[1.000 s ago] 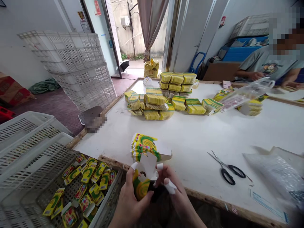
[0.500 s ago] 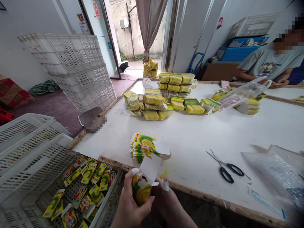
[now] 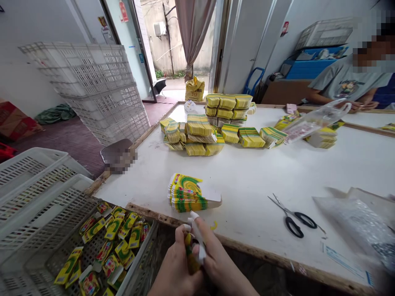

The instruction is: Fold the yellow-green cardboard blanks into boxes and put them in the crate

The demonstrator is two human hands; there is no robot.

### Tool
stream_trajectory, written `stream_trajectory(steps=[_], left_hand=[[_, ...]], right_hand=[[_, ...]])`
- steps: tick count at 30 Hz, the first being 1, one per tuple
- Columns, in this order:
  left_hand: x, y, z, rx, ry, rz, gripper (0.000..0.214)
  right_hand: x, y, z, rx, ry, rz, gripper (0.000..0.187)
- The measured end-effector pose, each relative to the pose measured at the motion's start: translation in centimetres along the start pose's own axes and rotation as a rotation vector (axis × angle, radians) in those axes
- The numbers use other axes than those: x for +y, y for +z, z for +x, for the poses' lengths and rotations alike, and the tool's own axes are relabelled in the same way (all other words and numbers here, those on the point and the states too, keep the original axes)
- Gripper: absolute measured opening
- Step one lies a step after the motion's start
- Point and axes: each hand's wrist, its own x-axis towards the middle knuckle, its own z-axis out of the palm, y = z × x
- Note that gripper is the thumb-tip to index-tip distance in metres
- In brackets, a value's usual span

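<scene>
At the table's near edge, my left hand [image 3: 176, 263] is closed around a small yellow-and-green carton [image 3: 192, 264]. My right hand [image 3: 217, 259] presses on the top of the same carton, its fingers on a white part that looks like the flap. Both hands cover most of the carton. White wraps show on some fingertips. Just beyond lies a fanned stack of flat yellow-and-green cartons [image 3: 188, 193]. A small yellow curved scrap [image 3: 214, 225] rests beside my right hand.
Left, a white crate [image 3: 135, 267] holds several folded cartons [image 3: 114, 228]. Bundled flat cartons [image 3: 228, 107] are piled at the back of the table. Black-handled scissors [image 3: 293, 218] and clear plastic [image 3: 354, 218] lie right. Another person [image 3: 348, 82] sits across the table.
My right hand has come up and over the carton's top. The raised white flap has gone down under its fingers, and my left hand still grips the carton.
</scene>
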Motion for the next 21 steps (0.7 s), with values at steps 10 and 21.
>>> stream_trajectory(steps=[10, 21], left_hand=[[-2.9, -0.3, -0.3, 0.299, 0.013, 0.162, 0.055], [-0.3, -3.9, -0.2, 0.117, 0.063, 0.226, 0.047]], right_hand=[[2.2, -1.9, -0.3, -0.042, -0.059, -0.281, 0.058], [-1.5, -4.6, 0.5, -0.256, -0.168, -0.498, 0.02]])
